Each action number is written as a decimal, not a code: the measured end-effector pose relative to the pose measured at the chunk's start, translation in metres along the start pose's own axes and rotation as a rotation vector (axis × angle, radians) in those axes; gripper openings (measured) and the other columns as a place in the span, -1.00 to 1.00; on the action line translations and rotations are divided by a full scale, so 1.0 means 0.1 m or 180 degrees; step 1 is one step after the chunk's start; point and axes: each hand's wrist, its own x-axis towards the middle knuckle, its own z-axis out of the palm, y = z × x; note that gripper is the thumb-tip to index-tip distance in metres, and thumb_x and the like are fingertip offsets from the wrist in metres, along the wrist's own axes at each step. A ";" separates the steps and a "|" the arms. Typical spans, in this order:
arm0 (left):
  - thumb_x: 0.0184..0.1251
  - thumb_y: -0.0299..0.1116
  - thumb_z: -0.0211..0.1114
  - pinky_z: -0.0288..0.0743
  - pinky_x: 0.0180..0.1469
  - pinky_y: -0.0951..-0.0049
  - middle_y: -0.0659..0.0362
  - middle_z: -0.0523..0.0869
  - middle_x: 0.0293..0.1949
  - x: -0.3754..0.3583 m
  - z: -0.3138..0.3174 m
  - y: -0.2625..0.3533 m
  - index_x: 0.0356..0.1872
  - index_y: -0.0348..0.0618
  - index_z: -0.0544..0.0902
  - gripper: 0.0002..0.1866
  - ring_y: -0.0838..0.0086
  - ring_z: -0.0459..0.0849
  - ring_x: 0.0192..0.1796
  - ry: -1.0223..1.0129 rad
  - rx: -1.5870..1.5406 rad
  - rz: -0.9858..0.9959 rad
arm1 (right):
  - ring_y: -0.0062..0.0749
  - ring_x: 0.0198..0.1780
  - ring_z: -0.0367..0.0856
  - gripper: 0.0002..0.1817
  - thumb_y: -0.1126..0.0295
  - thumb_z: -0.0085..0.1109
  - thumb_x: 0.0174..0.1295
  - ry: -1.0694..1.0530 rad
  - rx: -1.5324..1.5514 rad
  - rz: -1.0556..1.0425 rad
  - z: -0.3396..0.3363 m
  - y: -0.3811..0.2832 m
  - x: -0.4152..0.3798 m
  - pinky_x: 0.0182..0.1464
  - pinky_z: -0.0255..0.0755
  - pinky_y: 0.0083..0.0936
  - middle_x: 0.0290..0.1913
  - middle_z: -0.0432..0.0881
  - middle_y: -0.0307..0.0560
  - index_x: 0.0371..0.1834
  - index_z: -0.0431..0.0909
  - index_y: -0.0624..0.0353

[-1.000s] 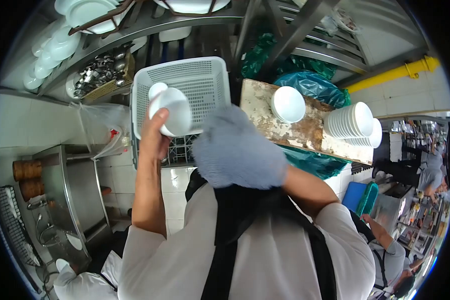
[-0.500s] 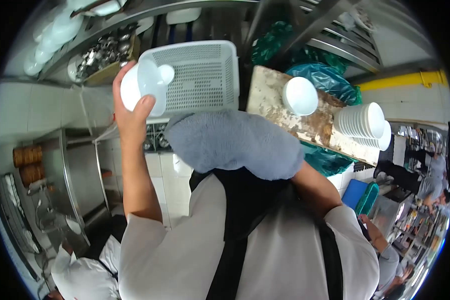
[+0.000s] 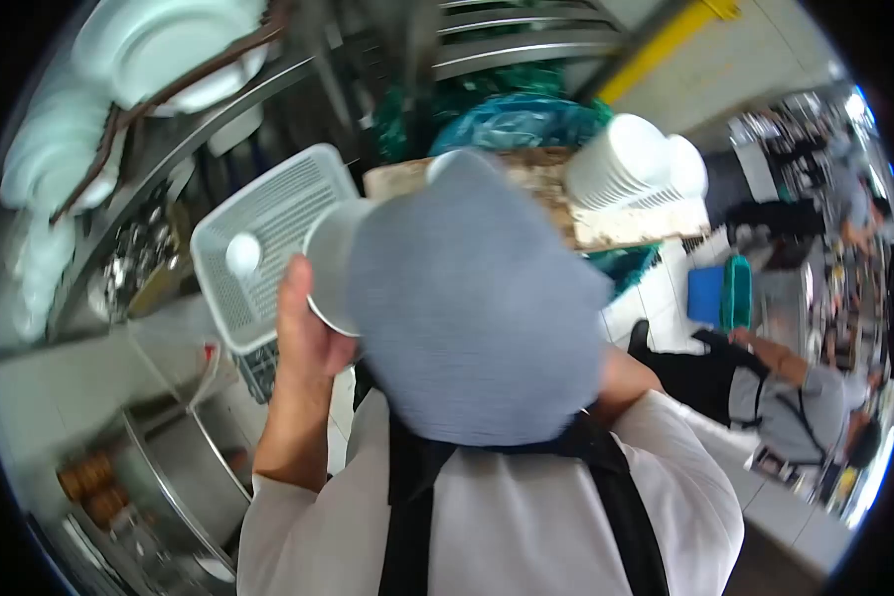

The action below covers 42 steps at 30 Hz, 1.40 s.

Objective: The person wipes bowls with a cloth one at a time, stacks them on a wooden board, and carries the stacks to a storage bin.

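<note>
My left hand (image 3: 310, 323) is closed on the rim of a white bowl (image 3: 330, 263), thumb upward. The bowl is tilted on its side, its far part hidden behind a fluffy grey towel (image 3: 477, 308). That towel drapes over my right hand, whose fingers are covered; only the right forearm (image 3: 630, 385) shows at its edge. Beyond my left hand stands a white perforated basket (image 3: 207, 288) with a small round white piece (image 3: 242, 254) in it.
Stacked white bowls (image 3: 621, 169) lie sideways on a worn board (image 3: 631, 230). Another white bowl (image 3: 445, 164) is half hidden behind the towel. White plates (image 3: 169, 45) and a box of cutlery (image 3: 134, 258) sit at left. A co-worker (image 3: 785, 397) is at right.
The left hand has brought the bowl rightward from above the basket to the towel. The towel has risen and bunched up in front of me. My view has turned.
</note>
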 end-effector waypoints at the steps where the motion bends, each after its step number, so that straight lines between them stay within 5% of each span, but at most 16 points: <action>1: 0.39 0.16 0.01 0.34 0.31 0.16 -0.03 0.45 0.26 -0.02 0.13 -0.03 0.32 -0.23 0.32 -0.29 0.17 0.45 0.29 -0.0043 0.0441 -0.0019 | -0.08 -0.29 0.48 -0.75 0.25 0.18 -0.01 0.0061 0.0057 -0.0047 0.09 0.02 0.02 -0.19 0.41 -0.27 -0.36 0.52 0.04 -0.40 0.57 0.24; 4: 0.37 0.20 0.02 0.29 0.35 0.17 -0.03 0.42 0.29 0.04 0.41 -0.10 0.34 -0.20 0.30 -0.26 0.18 0.41 0.33 -0.0584 -0.0484 -0.0458 | -0.05 -0.24 0.49 -0.74 0.24 0.18 -0.01 0.0267 0.0185 -0.0079 0.14 0.16 -0.09 -0.15 0.41 -0.26 -0.34 0.53 0.05 -0.41 0.58 0.23; 7: 0.39 0.25 -0.06 0.26 0.37 0.18 -0.03 0.39 0.31 0.12 0.59 -0.20 0.37 -0.19 0.26 -0.23 0.18 0.38 0.34 -0.0438 -0.0537 -0.0889 | -0.03 -0.20 0.49 -0.74 0.23 0.19 0.00 0.0473 0.0349 -0.0159 -0.02 0.28 -0.29 -0.11 0.41 -0.24 -0.31 0.54 0.06 -0.43 0.59 0.23; 11: 0.44 0.29 -0.23 0.24 0.38 0.21 0.02 0.33 0.36 0.15 0.85 -0.43 0.43 -0.21 0.15 -0.19 0.22 0.39 0.35 -0.1176 -0.0284 -0.1030 | 0.01 -0.13 0.50 -0.73 0.21 0.20 0.00 0.0813 0.0769 -0.0013 -0.28 0.53 -0.63 -0.06 0.41 -0.22 -0.29 0.55 0.07 -0.45 0.60 0.23; 13: 0.44 0.27 -0.22 0.39 0.28 0.24 -0.01 0.32 0.36 0.26 0.76 -0.55 0.44 -0.21 0.12 -0.20 0.22 0.42 0.32 -0.1530 -0.0135 -0.1063 | -0.17 -0.17 0.52 -0.83 0.35 0.26 -0.13 0.0733 0.1196 0.1750 -0.22 0.63 -0.92 -0.07 0.43 -0.35 -0.32 0.56 0.00 -0.45 0.58 0.14; 15: 0.32 0.37 -0.08 0.57 0.03 0.41 -0.03 0.35 0.32 0.26 1.00 -0.34 0.44 -0.17 0.12 -0.09 0.21 0.46 0.27 -0.1716 0.0623 -0.0446 | -0.18 -0.16 0.52 -0.83 0.34 0.25 -0.10 0.0970 0.0624 0.1921 -0.53 1.01 -1.27 -0.06 0.42 -0.36 -0.31 0.56 -0.01 -0.44 0.58 0.15; 16: 0.36 0.19 0.07 0.59 0.01 0.39 -0.03 0.38 0.29 0.29 0.97 -0.33 0.40 -0.15 0.21 -0.24 0.23 0.51 0.21 -0.1577 0.0540 -0.0369 | -0.18 -0.16 0.51 -0.83 0.34 0.25 -0.08 0.1090 0.0329 0.1994 -0.66 1.24 -1.44 -0.05 0.42 -0.36 -0.30 0.56 -0.01 -0.43 0.58 0.15; 20: 0.42 -0.14 0.13 0.63 -0.03 0.39 -0.04 0.43 0.24 0.43 0.90 -0.33 0.32 -0.22 0.29 -0.44 0.32 0.56 0.14 -0.1197 0.0925 -0.0312 | -0.18 -0.14 0.51 -0.83 0.33 0.23 -0.02 0.1092 -0.0209 0.2060 -0.82 2.17 -1.82 -0.03 0.41 -0.38 -0.27 0.57 -0.02 -0.41 0.57 0.17; 26: 0.44 -0.16 0.13 0.57 0.00 0.42 -0.02 0.46 0.23 0.41 0.92 -0.42 0.31 -0.23 0.31 -0.47 0.31 0.58 0.12 -0.1153 0.1136 -0.0200 | -0.18 -0.12 0.51 -0.82 0.31 0.21 0.08 0.0771 0.0453 0.1384 -0.54 2.80 -1.60 -0.01 0.39 -0.41 -0.22 0.57 -0.03 -0.38 0.57 0.20; 27: 0.44 -0.16 0.13 0.57 0.00 0.42 -0.02 0.46 0.23 0.40 0.90 -0.44 0.31 -0.23 0.31 -0.47 0.31 0.58 0.12 -0.1136 0.1134 -0.0209 | -0.18 -0.12 0.51 -0.82 0.31 0.21 0.08 0.0757 0.0466 0.1379 -0.53 2.79 -1.57 -0.01 0.39 -0.41 -0.22 0.57 -0.03 -0.38 0.57 0.20; 29: 0.45 -0.18 0.11 0.56 0.01 0.43 -0.02 0.48 0.21 0.38 0.83 -0.46 0.30 -0.24 0.33 -0.49 0.30 0.60 0.11 -0.0926 0.1128 -0.0203 | -0.23 -0.11 0.53 -0.87 0.41 0.17 0.13 -0.0075 -0.1657 0.1072 -0.55 2.64 -1.47 0.00 0.41 -0.49 -0.20 0.57 -0.04 -0.30 0.57 0.20; 30: 0.45 -0.18 0.11 0.56 0.01 0.43 -0.02 0.48 0.21 0.36 0.80 -0.47 0.30 -0.24 0.33 -0.49 0.30 0.60 0.11 -0.0911 0.1124 -0.0212 | -0.24 -0.11 0.53 -0.87 0.41 0.16 0.13 -0.0104 -0.1845 0.1067 -0.54 2.69 -1.45 0.01 0.41 -0.49 -0.20 0.57 -0.05 -0.30 0.58 0.20; 36: 0.46 -0.17 0.11 0.55 -0.02 0.45 0.02 0.51 0.19 0.36 0.53 -0.52 0.29 -0.19 0.36 -0.52 0.32 0.61 0.08 -0.0603 0.1256 -0.0197 | -0.30 -0.11 0.56 -0.87 0.44 0.16 0.11 0.0364 -0.1440 0.1641 -0.87 2.73 -1.74 0.07 0.40 -0.53 -0.21 0.60 -0.09 -0.31 0.60 0.23; 38: 0.42 -0.26 0.14 0.51 -0.05 0.49 0.06 0.57 0.11 0.37 0.36 -0.50 0.25 -0.16 0.41 -0.57 0.39 0.61 0.05 -0.0033 0.1517 -0.0120 | -0.32 -0.12 0.57 -0.87 0.44 0.16 0.10 0.0502 -0.1307 0.1834 -1.08 2.50 -1.82 0.09 0.40 -0.54 -0.21 0.61 -0.10 -0.31 0.61 0.24; 40: 0.40 -0.25 0.19 0.50 -0.09 0.52 0.13 0.63 -0.01 0.44 0.04 -0.49 0.19 -0.17 0.47 -0.60 0.48 0.62 -0.04 0.0246 0.1584 -0.0033 | -0.34 -0.12 0.58 -0.87 0.45 0.16 0.09 0.0423 -0.1063 0.1827 -1.25 2.05 -1.72 0.11 0.39 -0.55 -0.21 0.62 -0.11 -0.32 0.62 0.24; 42: 0.34 -0.27 0.26 0.48 -0.20 0.50 0.24 0.66 -0.33 0.54 -0.59 -0.62 -0.03 -0.21 0.61 -0.72 0.56 0.63 -0.26 0.0528 0.2105 0.0359 | -0.36 -0.12 0.59 -0.86 0.46 0.15 0.09 -0.0034 -0.0706 0.1532 -1.41 1.54 -1.51 0.13 0.39 -0.56 -0.22 0.63 -0.12 -0.32 0.63 0.25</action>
